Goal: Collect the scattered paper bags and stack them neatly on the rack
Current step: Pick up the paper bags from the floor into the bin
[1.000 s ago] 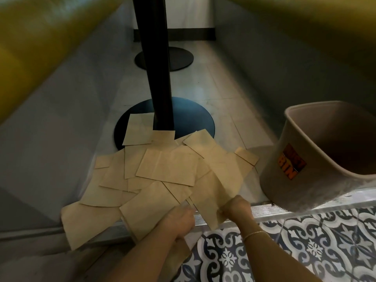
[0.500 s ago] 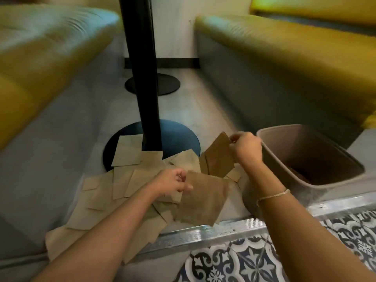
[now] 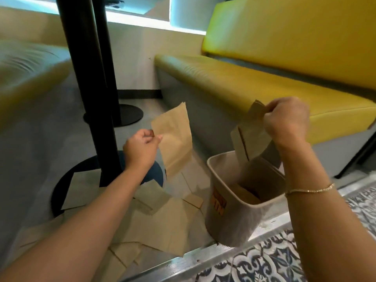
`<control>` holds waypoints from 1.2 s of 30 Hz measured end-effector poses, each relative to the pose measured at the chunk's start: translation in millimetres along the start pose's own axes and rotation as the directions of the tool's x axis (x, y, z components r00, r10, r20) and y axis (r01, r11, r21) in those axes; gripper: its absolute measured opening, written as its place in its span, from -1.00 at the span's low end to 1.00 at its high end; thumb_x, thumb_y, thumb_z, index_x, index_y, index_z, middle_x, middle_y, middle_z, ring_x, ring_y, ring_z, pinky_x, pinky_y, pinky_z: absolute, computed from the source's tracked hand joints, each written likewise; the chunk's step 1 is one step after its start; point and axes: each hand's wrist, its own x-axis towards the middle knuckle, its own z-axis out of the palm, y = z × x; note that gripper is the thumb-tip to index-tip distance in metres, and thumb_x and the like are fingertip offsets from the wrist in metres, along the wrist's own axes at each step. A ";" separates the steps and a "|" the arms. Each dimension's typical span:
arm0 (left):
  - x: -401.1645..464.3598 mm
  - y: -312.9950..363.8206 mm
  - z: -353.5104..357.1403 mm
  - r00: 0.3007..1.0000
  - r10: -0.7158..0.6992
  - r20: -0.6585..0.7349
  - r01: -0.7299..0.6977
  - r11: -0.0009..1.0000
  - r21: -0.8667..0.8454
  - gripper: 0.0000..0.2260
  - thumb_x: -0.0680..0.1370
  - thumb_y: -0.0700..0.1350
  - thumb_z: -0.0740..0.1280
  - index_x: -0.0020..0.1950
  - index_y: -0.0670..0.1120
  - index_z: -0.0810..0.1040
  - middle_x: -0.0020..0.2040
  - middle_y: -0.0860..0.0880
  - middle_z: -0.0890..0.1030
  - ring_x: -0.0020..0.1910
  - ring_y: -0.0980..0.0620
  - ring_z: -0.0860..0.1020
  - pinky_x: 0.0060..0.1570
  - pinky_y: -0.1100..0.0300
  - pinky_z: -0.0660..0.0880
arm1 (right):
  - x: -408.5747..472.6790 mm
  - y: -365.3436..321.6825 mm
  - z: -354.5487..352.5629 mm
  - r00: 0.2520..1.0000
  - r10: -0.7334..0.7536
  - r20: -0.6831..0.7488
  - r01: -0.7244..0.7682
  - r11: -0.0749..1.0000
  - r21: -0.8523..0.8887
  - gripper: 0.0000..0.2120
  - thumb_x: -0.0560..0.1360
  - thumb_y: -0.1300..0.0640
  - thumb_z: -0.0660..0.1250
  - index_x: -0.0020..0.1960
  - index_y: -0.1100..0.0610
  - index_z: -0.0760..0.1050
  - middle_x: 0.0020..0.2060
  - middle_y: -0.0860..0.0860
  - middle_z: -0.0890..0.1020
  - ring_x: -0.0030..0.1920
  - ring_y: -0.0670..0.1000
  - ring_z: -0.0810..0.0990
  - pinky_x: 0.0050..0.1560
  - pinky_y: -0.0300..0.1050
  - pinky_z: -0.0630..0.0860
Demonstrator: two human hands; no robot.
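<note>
My left hand [image 3: 141,148] pinches the edge of a flat brown paper bag [image 3: 175,138] and holds it up in the air. A second brown paper bag [image 3: 250,137] hangs from my right hand [image 3: 288,122], which grips its top, directly over the beige bin [image 3: 234,224]. More brown paper lies inside the bin. Several paper bags [image 3: 162,224] lie scattered and overlapping on the floor below my left arm, around the table's round base [image 3: 67,180].
A black table pole [image 3: 85,78] rises at the left, with a second pole and base behind it. Yellow bench seats [image 3: 254,84] flank the aisle on both sides. A metal floor strip [image 3: 203,259] separates the grey floor from patterned tiles [image 3: 274,261].
Both hands rose from the floor pile, each lifting a bag. My right hand carried its bag to the right, over the bin. The view tilted upward.
</note>
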 end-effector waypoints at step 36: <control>-45.7 -84.7 31.2 0.790 -0.283 0.544 -0.055 0.850 0.523 -0.73 0.49 -0.12 0.41 0.18 -0.11 0.54 0.13 -0.07 0.57 0.09 -0.02 0.53 0.09 0.18 0.47 | -73.6 7.2 103.7 0.850 -0.373 0.372 0.360 0.927 0.106 -0.80 0.54 0.15 0.26 0.14 0.07 0.56 0.01 0.00 0.59 0.02 0.00 0.51 0.05 -0.13 0.50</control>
